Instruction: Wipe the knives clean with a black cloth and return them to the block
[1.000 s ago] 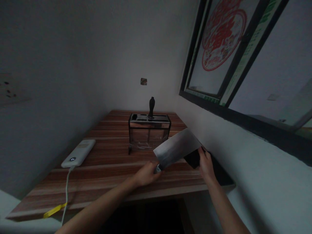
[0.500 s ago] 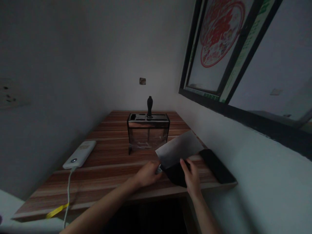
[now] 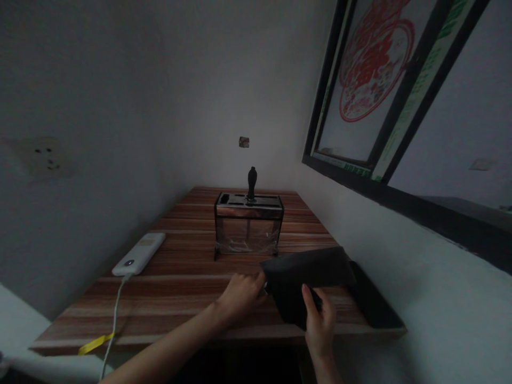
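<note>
My left hand is closed round the handle end of a broad cleaver, whose blade lies nearly level over the wooden table and looks dark in this light. Just under the blade, my right hand pinches a black cloth near the table's front edge. How much of the blade the cloth covers cannot be made out.
A clear knife block with one black handle stands mid-table. A white power bank with a cable lies at the left. A flat black object lies along the right wall under a framed window.
My right hand brought the black cloth from the right wall side to under the blade. The cleaver tipped from a raised, shiny slant to nearly level and now looks dark.
</note>
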Demonstrator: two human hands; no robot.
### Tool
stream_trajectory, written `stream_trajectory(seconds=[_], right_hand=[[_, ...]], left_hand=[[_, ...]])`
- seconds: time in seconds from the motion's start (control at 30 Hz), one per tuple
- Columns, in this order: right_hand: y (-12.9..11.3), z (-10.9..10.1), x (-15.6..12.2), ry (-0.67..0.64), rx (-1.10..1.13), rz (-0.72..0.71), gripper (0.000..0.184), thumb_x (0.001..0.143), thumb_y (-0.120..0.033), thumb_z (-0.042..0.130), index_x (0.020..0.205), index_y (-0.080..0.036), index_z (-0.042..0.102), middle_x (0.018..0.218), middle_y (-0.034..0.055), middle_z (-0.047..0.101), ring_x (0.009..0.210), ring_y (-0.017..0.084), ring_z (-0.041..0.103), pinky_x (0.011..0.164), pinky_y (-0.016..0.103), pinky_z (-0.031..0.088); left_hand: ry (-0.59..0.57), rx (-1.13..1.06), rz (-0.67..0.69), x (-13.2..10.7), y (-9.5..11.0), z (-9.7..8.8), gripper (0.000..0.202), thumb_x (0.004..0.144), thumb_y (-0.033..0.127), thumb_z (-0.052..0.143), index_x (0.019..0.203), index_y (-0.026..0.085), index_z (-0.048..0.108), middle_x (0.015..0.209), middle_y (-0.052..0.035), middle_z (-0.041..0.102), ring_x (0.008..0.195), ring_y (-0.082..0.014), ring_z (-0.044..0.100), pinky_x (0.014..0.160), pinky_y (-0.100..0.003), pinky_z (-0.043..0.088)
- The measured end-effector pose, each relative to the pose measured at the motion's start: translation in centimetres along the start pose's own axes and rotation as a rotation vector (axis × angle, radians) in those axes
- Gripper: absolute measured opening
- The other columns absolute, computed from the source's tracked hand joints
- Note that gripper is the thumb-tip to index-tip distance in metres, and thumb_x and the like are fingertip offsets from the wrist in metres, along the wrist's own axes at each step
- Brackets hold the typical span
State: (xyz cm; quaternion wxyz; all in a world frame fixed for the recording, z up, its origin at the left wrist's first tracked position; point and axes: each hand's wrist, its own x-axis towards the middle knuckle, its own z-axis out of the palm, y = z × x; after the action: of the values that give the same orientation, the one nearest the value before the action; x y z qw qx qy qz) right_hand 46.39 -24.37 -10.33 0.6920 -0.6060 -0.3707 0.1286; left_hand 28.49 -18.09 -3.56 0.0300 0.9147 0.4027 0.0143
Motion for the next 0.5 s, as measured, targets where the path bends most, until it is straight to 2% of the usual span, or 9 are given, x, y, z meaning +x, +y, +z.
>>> stream_trajectory(seconds=[0.13,0.3,0.37,0.5], right_hand=[[-0.3,0.4,-0.2,0.028,0.018,0.004,0.041,0.068,-0.053,0.067,0.078,-0.014,0.068,0.080,0.0092,0.071,0.078,0.023,0.062,0.075,0.033,0.046],[-1.4,1.5,-0.2,0.110,0.055,0.065,0.046,0.068,-0.056,0.065,0.083,-0.013,0.067,0.085,0.0103,0.070,0.083,0.023,0.061,0.075,0.032,0.045],[-2.0,1.6,0.0,0.085,0.037,0.065,0.048,0.067,-0.058,0.064,0.084,-0.013,0.067,0.085,0.0103,0.070,0.083,0.023,0.061,0.073,0.031,0.045],[-3.1,1.5,0.6,0.016,-0.031,0.063,0.048,0.065,-0.061,0.065,0.074,-0.013,0.068,0.076,0.0093,0.071,0.075,0.024,0.062,0.067,0.030,0.046]], left_hand=[[0.077,-0.017,-0.046,0.0,0.2,-0.5,0.030,0.086,0.028,0.048,0.115,0.019,0.044,0.095,-0.0085,0.069,0.086,-0.0258,0.066,0.070,-0.035,0.050],[0.298,-0.080,-0.047,-0.4,0.1,-1.1,0.015,0.084,0.020,0.051,0.100,0.019,0.050,0.099,-0.0055,0.064,0.092,-0.0215,0.060,0.079,-0.032,0.046],[0.359,-0.056,-0.037,-0.5,0.0,-1.4,0.017,0.084,0.017,0.051,0.102,0.019,0.050,0.099,-0.0053,0.063,0.093,-0.0216,0.058,0.082,-0.034,0.045],[0.428,0.101,-0.004,-0.5,-0.6,-2.7,0.022,0.085,0.012,0.048,0.106,0.020,0.051,0.101,-0.0051,0.060,0.095,-0.0234,0.055,0.086,-0.039,0.042]])
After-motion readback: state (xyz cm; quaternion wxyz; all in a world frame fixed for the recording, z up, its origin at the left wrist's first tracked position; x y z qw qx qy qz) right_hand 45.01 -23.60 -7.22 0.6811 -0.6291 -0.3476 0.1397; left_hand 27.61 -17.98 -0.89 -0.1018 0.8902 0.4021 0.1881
